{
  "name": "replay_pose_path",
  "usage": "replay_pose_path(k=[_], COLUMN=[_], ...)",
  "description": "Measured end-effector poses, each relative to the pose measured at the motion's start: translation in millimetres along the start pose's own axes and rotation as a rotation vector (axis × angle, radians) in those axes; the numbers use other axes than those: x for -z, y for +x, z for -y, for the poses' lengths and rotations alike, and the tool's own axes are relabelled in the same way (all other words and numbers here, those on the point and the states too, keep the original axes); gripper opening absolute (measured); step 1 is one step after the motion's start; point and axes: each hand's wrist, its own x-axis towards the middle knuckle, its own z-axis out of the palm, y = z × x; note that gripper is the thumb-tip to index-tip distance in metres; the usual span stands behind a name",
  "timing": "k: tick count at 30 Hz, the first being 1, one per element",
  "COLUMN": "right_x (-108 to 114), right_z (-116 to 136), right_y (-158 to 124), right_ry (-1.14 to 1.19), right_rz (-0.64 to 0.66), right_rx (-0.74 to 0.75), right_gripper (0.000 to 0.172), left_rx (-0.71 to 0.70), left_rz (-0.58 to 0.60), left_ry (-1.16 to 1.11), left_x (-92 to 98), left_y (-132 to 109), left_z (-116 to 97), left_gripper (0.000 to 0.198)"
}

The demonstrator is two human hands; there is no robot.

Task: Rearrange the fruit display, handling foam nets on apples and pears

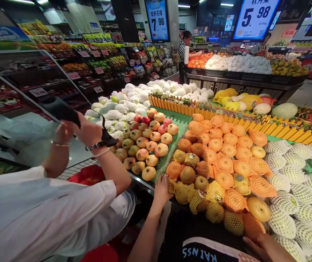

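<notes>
My left hand point(162, 188) rests on the front edge of the fruit display, fingers stretched toward a yellow-netted pear point(181, 192) and touching its net. It holds nothing. My right hand point(255, 242) shows only partly at the bottom right. Its fingers lie flat against an orange-netted fruit point(251, 225) at the display's front edge. Between my hands lies a heap of pears in orange and yellow foam nets point(224, 163). A few bare pears point(188, 174) sit among them.
A person in a white shirt point(35, 211) stands close on my left, hands raised on a clear plastic bag point(32, 140). Pomegranates point(147, 142) lie left of the pears and white-netted fruit point(295, 189) to the right. A shopping cart point(75, 169) and shelves point(35, 80) stand at left.
</notes>
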Motion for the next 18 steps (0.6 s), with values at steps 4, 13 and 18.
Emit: replay_pose_path(k=[4, 13, 18], right_x=[7.0, -63.0, -102.9], right_z=[79.4, 175.6, 205.4], right_y=[26.8, 73.4, 86.8], right_ry=[-0.055, 0.811, 1.405], right_rz=[0.276, 0.444, 0.413], right_rx=[0.258, 0.235, 0.091], right_gripper=[0.039, 0.056, 0.067], left_rx=[-0.048, 0.030, -0.174], left_rz=[-0.090, -0.348, -0.172], left_ry=[-0.101, -0.702, -0.948], left_x=[-5.7, 45.6, 64.3], left_y=[-2.2, -7.2, 7.6], left_z=[10.5, -0.4, -56.4], left_gripper=[0.090, 0.084, 0.092])
